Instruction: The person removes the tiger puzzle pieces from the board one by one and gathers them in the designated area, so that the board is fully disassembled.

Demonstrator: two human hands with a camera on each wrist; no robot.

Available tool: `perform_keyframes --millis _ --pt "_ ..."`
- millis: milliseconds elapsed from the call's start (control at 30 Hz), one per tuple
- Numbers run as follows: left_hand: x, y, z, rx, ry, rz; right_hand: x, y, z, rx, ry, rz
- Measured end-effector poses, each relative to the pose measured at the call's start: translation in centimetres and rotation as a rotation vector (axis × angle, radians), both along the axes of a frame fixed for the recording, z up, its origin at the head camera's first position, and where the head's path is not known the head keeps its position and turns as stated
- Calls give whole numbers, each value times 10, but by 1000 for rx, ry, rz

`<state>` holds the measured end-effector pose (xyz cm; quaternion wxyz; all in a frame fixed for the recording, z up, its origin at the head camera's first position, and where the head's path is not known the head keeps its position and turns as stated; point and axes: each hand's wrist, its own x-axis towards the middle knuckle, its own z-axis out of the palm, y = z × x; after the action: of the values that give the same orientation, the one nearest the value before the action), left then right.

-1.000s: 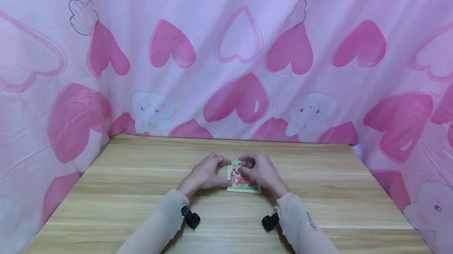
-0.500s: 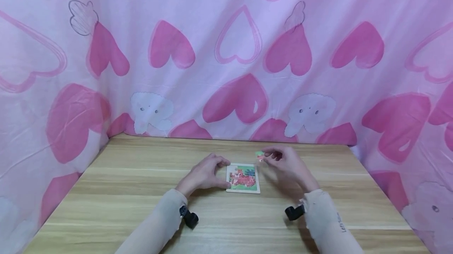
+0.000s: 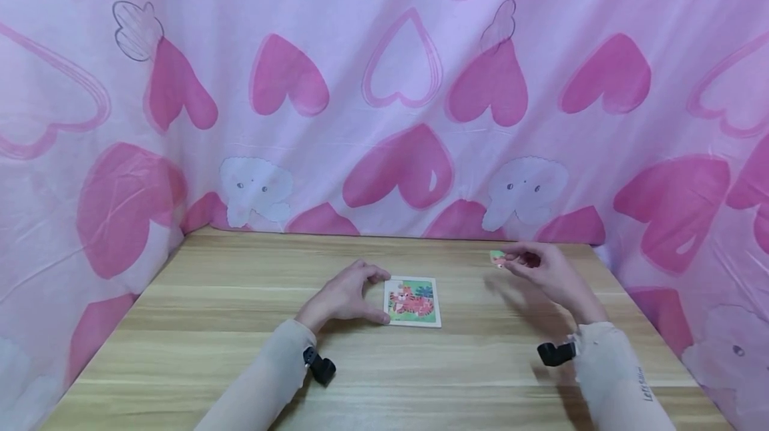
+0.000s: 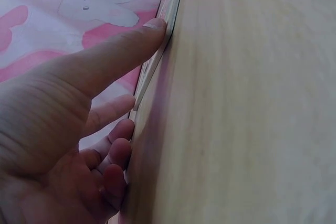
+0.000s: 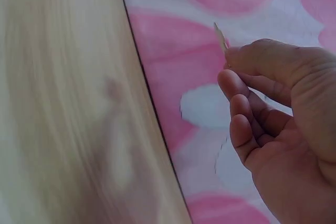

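one piece lifted clear of the tiger puzzle

on the wooden table (image 3: 240, 324) lies a small square puzzle board (image 3: 412, 301) with an orange tiger on green and blue, near the middle of the tabletop. the left hand (image 3: 345, 294) rests at the board's left edge: the thumb touches the near left corner and the fingertips curl over to the far left corner, so the board sits lightly pinched between them. in the left wrist view the thumb (image 4: 113, 59) lies stretched along the board's thin rim, its tip pressed to the edge, while the other fingers curl beneath it against the table.

the right hand (image 3: 543, 271) is held off to the right, well apart from the board and above the far right part of the table. its thumb and forefinger pinch a small puzzle piece (image 3: 497, 258), green with a touch of pink, which sticks out to the left of the fingertips. the right wrist view shows the piece (image 5: 220, 38) edge-on, a thin sliver clamped at the thumb tip, with the remaining fingers loosely curled below it.

both arms wear pale beige sleeves (image 3: 264, 384), each with a black wrist camera (image 3: 320, 365) strapped on. a pink curtain (image 3: 384, 97) printed with hearts and white elephants hangs behind and beside the table.
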<state>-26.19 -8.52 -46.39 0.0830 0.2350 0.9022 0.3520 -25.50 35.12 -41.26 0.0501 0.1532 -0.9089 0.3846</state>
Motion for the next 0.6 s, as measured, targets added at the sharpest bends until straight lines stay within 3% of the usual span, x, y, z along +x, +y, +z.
perform_keyframes --millis 333,600 --pt "1 0 -1 8 -11 14 11 26 -26 59 -79 -33" --pt "0 1 -4 6 -2 20 7 36 -50 20 -140 -15"
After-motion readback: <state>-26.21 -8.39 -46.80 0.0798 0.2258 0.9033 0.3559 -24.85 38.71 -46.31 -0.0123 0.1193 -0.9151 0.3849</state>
